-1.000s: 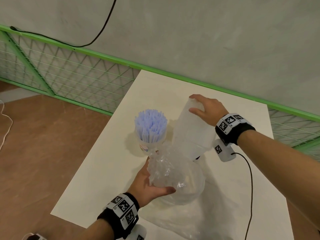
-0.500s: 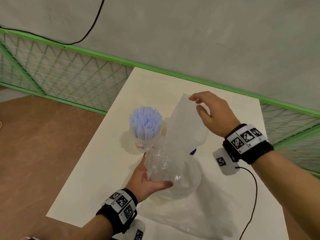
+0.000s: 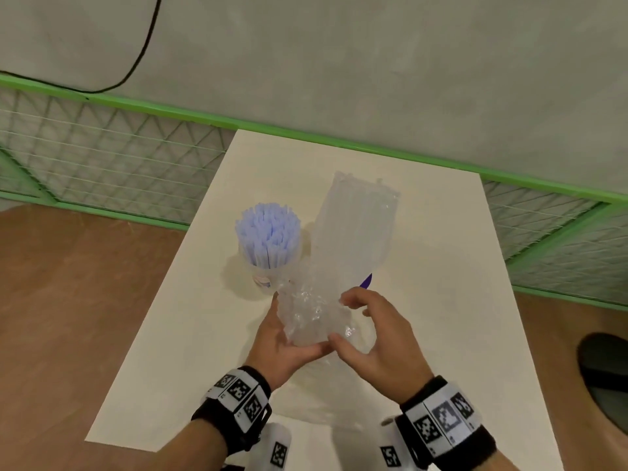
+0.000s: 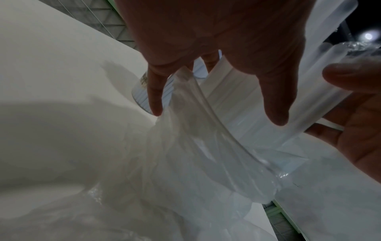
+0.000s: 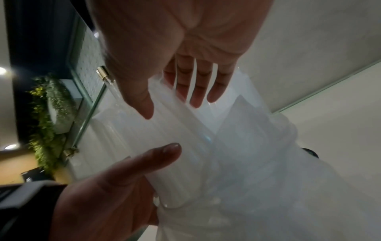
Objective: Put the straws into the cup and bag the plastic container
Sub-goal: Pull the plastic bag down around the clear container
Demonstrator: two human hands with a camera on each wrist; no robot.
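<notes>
The left hand (image 3: 282, 345) fingers (image 4: 154, 97) grasp the bunched mouth of the clear bag (image 3: 306, 311). The right hand (image 3: 380, 345) fingers (image 5: 198, 91) are spread and released, just over the plastic container (image 3: 353, 232) that stands tilted in the bag. The cup (image 3: 265, 277) of straws (image 3: 268, 232) stands beside it on the bench (image 3: 441, 300).

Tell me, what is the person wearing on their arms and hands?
Both hands are bare: the left hand and right hand have no gloves or sleeves. Each wrist carries a black band with white tiles printed in black square codes, and a small white box underneath.
</notes>
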